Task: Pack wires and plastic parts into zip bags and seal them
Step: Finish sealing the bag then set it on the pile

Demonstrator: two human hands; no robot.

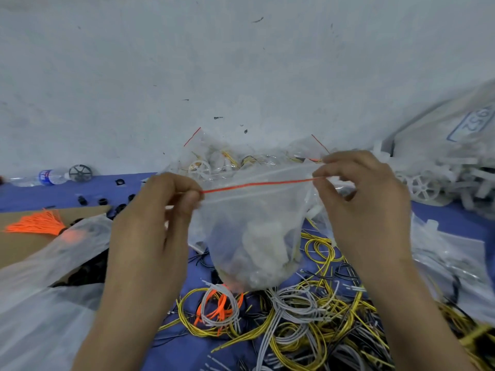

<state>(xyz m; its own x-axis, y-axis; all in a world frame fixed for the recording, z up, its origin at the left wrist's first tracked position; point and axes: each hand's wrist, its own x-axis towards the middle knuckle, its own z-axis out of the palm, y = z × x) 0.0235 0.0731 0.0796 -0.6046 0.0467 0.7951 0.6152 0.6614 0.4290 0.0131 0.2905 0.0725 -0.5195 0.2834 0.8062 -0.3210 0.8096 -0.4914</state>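
Surface: a blue surface (32, 195) lies under the zip bag (251, 236). Below the bag it is strewn with loose wires (294, 317) in yellow, grey, orange and black.
Room: a scuffed pale wall (241, 62) rises behind the zip bag.
Zip bag: it is held up at mid-frame above the wires. It is clear, with a red strip along its mouth and pale plastic parts in its bottom.
Left hand (155, 218): pinches the left end of the bag's top edge between thumb and fingers.
Right hand (367, 204): pinches the right end of the same edge.
Behind the bag: filled bags (214, 159) are heaped against the wall.
Right of the bag: a pile of white plastic parts (442, 180), some wheel-shaped.
Left of the bag: a water bottle (45, 177) on its side, a dark wheel (80, 173) and an orange wire bundle (37, 223) on cardboard (21, 245).
Hard to make out: whether the bag's seal is pressed closed. Its contents blur through the plastic.
Cut off: a large sack (468, 124) far right of the bag runs out of frame, and its label reads only "952".
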